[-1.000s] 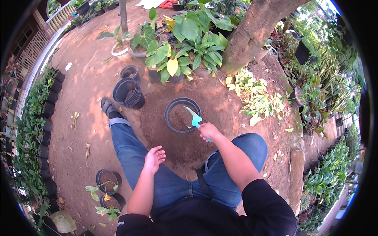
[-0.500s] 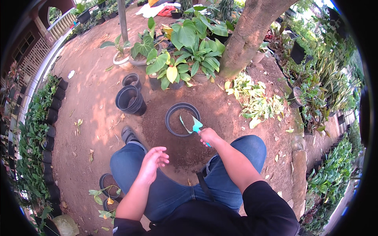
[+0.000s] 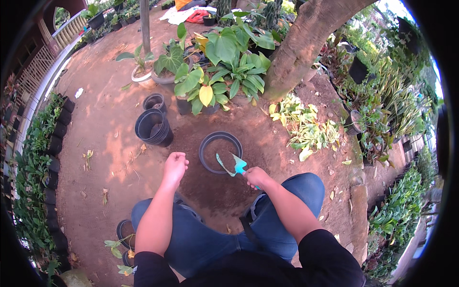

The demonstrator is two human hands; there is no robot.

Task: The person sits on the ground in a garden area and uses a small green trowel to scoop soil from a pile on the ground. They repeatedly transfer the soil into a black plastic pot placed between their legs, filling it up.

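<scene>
My right hand (image 3: 256,177) grips the handle of a turquoise hand trowel (image 3: 240,165). Its blade reaches over the near right rim of a round black plant pot (image 3: 203,160), and brown soil (image 3: 221,149) shows inside the pot. Whether the blade carries soil is hard to tell. My left hand (image 3: 176,167) is raised left of the pot, apart from it, with its fingers curled in and nothing visible in them. Just beyond that hand stands a stack of black pots (image 3: 165,134), with another black pot (image 3: 155,102) behind it.
Leafy potted plants (image 3: 205,81) and a tree trunk (image 3: 296,52) stand ahead. Cut leaves (image 3: 308,124) lie in a heap at right. Bagged plants (image 3: 36,182) line the left side. Beside my left leg are small pots (image 3: 125,234) with drooping leaves.
My left hand has moved up and left, and its spread fingers have curled in. The trowel stays in my right hand over the pot's rim. The whole view has shifted slightly.
</scene>
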